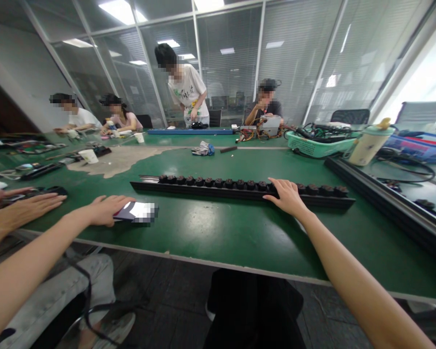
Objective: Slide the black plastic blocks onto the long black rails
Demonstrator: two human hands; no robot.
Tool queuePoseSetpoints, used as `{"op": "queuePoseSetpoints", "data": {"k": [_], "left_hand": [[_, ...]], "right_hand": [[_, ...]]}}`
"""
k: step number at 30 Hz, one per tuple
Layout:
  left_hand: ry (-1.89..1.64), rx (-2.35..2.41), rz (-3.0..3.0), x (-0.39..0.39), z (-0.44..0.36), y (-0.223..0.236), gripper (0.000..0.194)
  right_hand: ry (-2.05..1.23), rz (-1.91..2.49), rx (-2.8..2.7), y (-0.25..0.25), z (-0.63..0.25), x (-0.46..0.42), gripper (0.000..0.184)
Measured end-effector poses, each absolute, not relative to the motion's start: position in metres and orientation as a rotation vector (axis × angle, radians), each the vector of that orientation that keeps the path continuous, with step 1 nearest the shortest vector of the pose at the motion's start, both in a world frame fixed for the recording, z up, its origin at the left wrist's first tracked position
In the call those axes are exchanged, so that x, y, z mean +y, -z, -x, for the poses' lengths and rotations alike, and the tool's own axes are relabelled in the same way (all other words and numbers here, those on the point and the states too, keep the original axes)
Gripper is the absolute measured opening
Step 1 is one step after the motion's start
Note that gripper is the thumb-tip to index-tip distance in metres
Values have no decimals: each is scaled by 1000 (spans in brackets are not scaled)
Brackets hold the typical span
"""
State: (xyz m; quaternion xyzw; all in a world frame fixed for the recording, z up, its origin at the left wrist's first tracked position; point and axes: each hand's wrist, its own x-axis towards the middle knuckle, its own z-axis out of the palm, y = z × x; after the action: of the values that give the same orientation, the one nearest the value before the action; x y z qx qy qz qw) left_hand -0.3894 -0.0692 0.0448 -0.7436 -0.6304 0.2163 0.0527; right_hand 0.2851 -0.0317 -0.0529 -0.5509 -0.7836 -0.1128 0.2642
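A long black strip (210,190) with a row of round black knobs lies across the green table (218,228). My right hand (286,195) rests on its near edge right of middle, fingers spread and flat on the knobs. My left hand (107,209) lies on a phone (136,212) near the table's front edge, fingers curled over its left end; the screen is blurred out.
Another person's hand (25,206) lies flat at the far left. A second long black strip (388,198) runs along the right side. A green basket of cables (319,140), a cream bottle (366,143), paper cups and several seated or standing people sit further back.
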Motion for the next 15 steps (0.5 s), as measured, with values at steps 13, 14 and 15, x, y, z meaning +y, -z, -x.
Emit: {"op": "queuePoseSetpoints", "data": {"k": [13,14,15], "left_hand": [[-773,-1733,2223,-101,371,-45,97],[-776,-1720,2216,-106,374,-42,97],[-762,-1716,2205,-111,378,-40,99]], "right_hand": [[290,1491,-2121,51,-285,-32,71],[288,1491,-2120,51,-285,-32,71],[287,1491,-2119,51,-285,-32,72]]}}
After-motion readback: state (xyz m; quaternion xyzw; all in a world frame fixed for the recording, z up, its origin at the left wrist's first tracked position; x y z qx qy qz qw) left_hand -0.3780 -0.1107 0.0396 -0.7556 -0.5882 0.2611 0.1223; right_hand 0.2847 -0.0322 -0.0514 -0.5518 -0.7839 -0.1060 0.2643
